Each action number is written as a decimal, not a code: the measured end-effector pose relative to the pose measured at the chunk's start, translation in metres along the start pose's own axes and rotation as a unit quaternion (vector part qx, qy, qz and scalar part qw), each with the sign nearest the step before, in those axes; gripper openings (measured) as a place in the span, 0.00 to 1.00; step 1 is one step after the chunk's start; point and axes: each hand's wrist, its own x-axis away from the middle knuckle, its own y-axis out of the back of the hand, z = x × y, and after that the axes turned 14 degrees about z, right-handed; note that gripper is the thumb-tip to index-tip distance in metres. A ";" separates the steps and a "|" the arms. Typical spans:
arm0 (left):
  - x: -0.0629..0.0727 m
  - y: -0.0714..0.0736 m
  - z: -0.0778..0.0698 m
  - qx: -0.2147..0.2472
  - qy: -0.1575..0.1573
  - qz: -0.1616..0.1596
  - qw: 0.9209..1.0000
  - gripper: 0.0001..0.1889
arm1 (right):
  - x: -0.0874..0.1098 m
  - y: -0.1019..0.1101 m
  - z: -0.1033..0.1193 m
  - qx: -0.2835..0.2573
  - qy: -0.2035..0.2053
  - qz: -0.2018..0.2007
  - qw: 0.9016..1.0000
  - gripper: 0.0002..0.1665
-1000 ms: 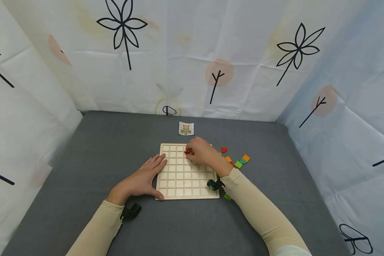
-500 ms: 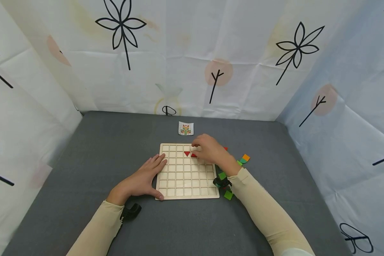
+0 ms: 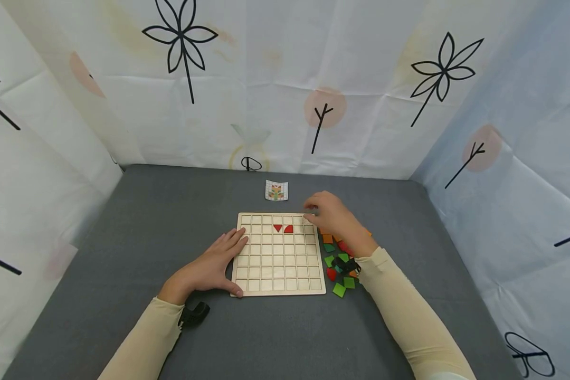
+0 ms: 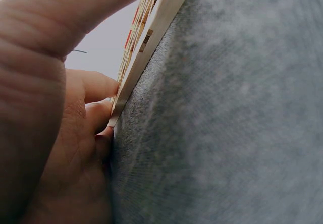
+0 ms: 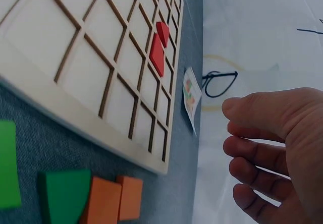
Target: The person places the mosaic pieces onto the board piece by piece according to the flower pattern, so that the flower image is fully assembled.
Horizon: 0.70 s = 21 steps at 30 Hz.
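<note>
- Board [image 3: 278,259], a pale grid, lies on the desk [image 3: 185,211], well short of its far edge; it looks near square, so no long axis stands out.
- Right grip [image 3: 333,212]: fingers loosely bent, nothing seen in them; it is at the board's far right corner, thumb tip over the rim in the head view. Whether it touches, I cannot tell.
- Left grip [image 3: 214,264]: fingers spread and relaxed, touching the board's left edge, thumb by its near left corner.
- Red triangle [image 3: 277,228] and red quarter [image 3: 288,229] lie in neighbouring cells, second row from the board's far edge, to the left of the right grip.
- From the right grip, the loose pieces lie toward the near side of the desk, in a band along the board's right edge, partly hidden under the right forearm. That grip is clearly the nearer one.
- Among them: an orange piece [image 3: 327,239], a dark green piece [image 3: 329,248], a red piece [image 3: 331,274] and, by the near right corner, a light green square [image 3: 339,290].
- Card [image 3: 276,191], with a small coloured pattern on a grid, lies between the board's far edge and the desk's far edge.
- No brand, label or writing can be read.
</note>
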 end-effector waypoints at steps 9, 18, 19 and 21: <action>0.001 0.001 -0.002 0.002 0.001 0.001 1.000 0.74 | 0.013 0.005 -0.019 -0.028 -0.027 -0.014 0.999 0.16; 0.000 0.000 -0.002 -0.001 0.002 0.003 1.000 0.74 | 0.027 0.008 -0.035 -0.032 -0.057 -0.022 0.998 0.17; 0.000 0.000 -0.002 -0.001 0.002 0.003 1.000 0.74 | 0.029 0.008 -0.036 -0.035 -0.061 -0.020 0.997 0.17; 0.000 0.000 -0.002 -0.001 0.004 0.004 1.000 0.74 | 0.032 0.007 -0.039 -0.042 -0.068 -0.017 0.997 0.17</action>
